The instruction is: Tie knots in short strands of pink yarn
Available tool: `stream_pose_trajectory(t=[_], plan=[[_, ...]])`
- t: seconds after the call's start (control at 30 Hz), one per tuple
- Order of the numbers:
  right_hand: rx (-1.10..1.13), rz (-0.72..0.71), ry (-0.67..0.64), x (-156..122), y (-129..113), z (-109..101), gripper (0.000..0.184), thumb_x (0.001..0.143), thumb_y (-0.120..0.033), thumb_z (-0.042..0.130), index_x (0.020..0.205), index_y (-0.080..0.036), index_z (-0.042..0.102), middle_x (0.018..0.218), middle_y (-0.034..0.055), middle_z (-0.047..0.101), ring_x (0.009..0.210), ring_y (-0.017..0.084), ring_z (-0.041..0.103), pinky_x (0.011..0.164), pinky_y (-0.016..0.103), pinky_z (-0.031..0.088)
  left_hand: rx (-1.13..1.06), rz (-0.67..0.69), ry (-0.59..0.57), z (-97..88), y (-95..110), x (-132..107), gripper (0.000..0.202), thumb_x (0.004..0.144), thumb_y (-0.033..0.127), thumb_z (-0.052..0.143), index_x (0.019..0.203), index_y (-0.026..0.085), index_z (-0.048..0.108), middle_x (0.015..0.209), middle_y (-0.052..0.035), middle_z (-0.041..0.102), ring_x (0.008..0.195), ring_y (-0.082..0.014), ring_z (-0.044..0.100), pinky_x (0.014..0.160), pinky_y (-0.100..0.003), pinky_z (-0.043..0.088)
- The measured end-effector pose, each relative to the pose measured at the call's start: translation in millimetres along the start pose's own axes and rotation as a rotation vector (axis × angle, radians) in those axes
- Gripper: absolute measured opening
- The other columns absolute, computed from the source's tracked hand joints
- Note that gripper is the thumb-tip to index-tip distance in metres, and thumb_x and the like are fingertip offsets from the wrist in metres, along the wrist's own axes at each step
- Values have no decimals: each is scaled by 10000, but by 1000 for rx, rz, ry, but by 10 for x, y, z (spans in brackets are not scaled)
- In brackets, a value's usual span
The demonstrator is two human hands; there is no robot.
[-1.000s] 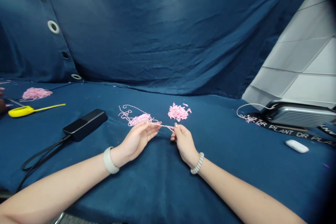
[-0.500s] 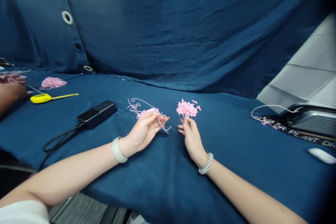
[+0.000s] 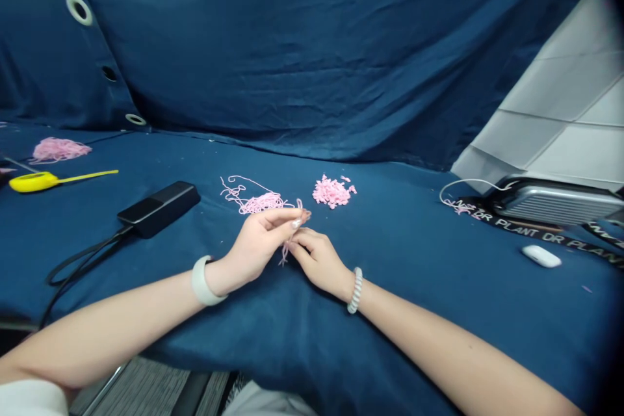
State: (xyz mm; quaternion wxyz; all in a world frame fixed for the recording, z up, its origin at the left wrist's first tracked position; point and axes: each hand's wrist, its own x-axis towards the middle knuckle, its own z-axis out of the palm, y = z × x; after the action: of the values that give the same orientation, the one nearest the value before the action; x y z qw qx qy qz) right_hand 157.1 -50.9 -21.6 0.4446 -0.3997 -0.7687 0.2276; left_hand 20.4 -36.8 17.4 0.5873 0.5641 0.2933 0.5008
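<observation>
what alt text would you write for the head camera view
The left hand pinches a short strand of pink yarn close to the right hand, above a dark blue cloth. Just beyond lie a tangle of pink yarn and a pile of small pink yarn pieces.

Indoor craft station: blue grommeted cloth (image 3: pixel 292 45), pink yarn heaps (image 3: pixel 258 203).

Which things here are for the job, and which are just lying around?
For the job:
left hand
right hand
pink yarn strand
tangled pink yarn
pile of cut pink yarn bits

Just lying around:
yellow tape measure
black power adapter
white earbud case
black DR PLANT strap
</observation>
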Motion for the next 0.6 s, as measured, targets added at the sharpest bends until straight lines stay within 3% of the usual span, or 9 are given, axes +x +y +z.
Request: stream_pose_trajectory(t=[0.13, 0.27, 0.37, 0.5, 0.6], plan=[[5, 50, -22, -10, -6, -17, 235, 876, -224, 427, 702, -192, 582, 710, 18, 584, 673, 142, 526, 675, 273, 418, -123, -26, 13, 3, -30, 34, 209, 713, 241, 695, 909, 171, 714, 1029, -89, 688, 987, -236, 620, 928, -366, 443], [126, 82, -55, -3, -23, -30, 198, 880, -261, 429, 796, -189, 593, 781, 19, 611, 724, 148, 545, 704, 273, 420, -15, -29, 5, -21, -72, 36, 226, 742, 265, 666, 939, 165, 712, 1004, -84, 693, 975, -222, 613, 908, -338, 439], [114, 78, -47, 8, -34, -22, 172, 860, -263, 472, 757, -188, 587, 762, 12, 603, 713, 147, 543, 694, 267, 412, 24, -60, -14, -31, -83, 36, 246, 764, 295, 643, 952, 150, 711, 995, -92, 694, 956, -216, 612, 912, -338, 426], [35, 66, -30, 8, -29, -7, 236, 860, -240, 470, 644, -184, 547, 686, 3, 570, 664, 138, 530, 663, 257, 395, -87, -91, 24, -26, -53, 49, 220, 712, 245, 698, 903, 138, 711, 953, -97, 697, 936, -204, 618, 895, -321, 436], [34, 84, -18, -9, -17, -6, 260, 888, -261, 417, 675, -191, 549, 677, 4, 577, 649, 140, 536, 648, 259, 398, -220, -162, 69, -38, -20, 66, 185, 661, 178, 735, 835, 133, 687, 834, -59, 692, 815, -160, 637, 785, -275, 481]])
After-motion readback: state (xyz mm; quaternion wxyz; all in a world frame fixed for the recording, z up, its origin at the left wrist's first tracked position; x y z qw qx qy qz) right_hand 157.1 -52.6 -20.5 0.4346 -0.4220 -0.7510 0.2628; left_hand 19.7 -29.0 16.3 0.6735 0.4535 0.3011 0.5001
